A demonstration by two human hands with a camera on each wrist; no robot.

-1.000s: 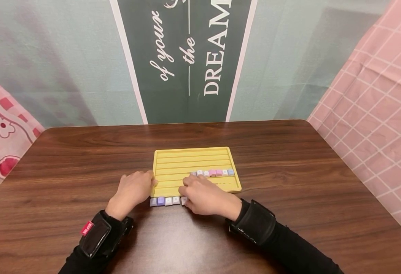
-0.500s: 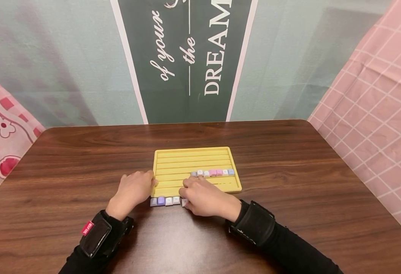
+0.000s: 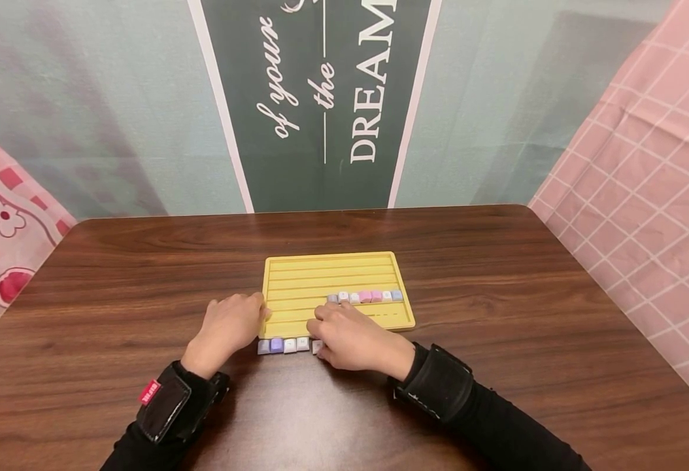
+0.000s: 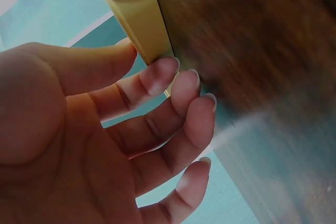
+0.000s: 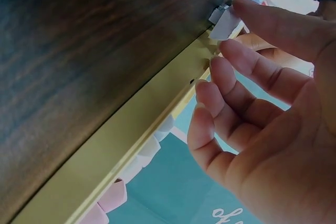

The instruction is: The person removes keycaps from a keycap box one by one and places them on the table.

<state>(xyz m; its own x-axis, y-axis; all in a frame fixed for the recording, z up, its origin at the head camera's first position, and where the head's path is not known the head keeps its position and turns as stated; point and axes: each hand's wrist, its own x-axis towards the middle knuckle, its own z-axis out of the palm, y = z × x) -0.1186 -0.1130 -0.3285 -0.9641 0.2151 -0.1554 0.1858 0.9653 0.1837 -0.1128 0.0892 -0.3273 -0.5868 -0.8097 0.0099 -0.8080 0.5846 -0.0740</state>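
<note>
Yellow tray | left hand grips it | right hand pinches keycap

Curtain well beyond L hand & R hand: "of your", "the", "DREAM", cut off up top. Red tag, L wrist strap: illegible. Keys btwn hands: letters too small.

Keycaps in and before tray

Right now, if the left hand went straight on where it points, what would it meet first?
Probably the yellow tray; the left hand appears to be pinching its left edge.
</note>
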